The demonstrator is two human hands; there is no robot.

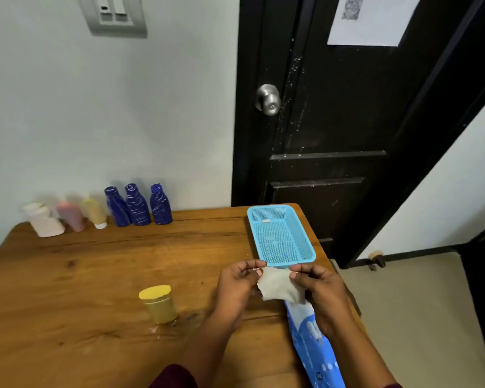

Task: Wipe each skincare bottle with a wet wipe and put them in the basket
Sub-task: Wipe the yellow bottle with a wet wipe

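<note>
- A black panelled door (347, 121) stands behind the table's far right corner. It has a glossy, speckled face and a round brushed-metal knob (268, 99).
- The wooden table (95, 275) has a warm brown top with visible grain, knots and long cracks.
- A blue, glossy soft wipes pack (314, 340) lies along the table's right edge, under the right forearm.
- The basket (291, 263) is a shallow rectangle of light-blue plastic mesh. It sits at the far right of the table, just beyond both hands, with nothing in it.
- The left hand (235, 289) and right hand (322, 289) are raised side by side with palms turned inward. Each pinches an upper corner of the wet wipe between thumb and curled fingers.
- 3 blue bottles (137, 204) with white scratch-like lines stand upright against the wall.
- Left of them, a white bottle (44, 219), a pink tube (72, 215) and a beige tube (94, 212) lean in a row, all blurred.
- A squat gold jar (158, 303) with a yellow lid stands alone, left of the left wrist.
- The wet wipe (277, 287) is thin, off-white and crumpled, and hangs stretched between the hands.
</note>
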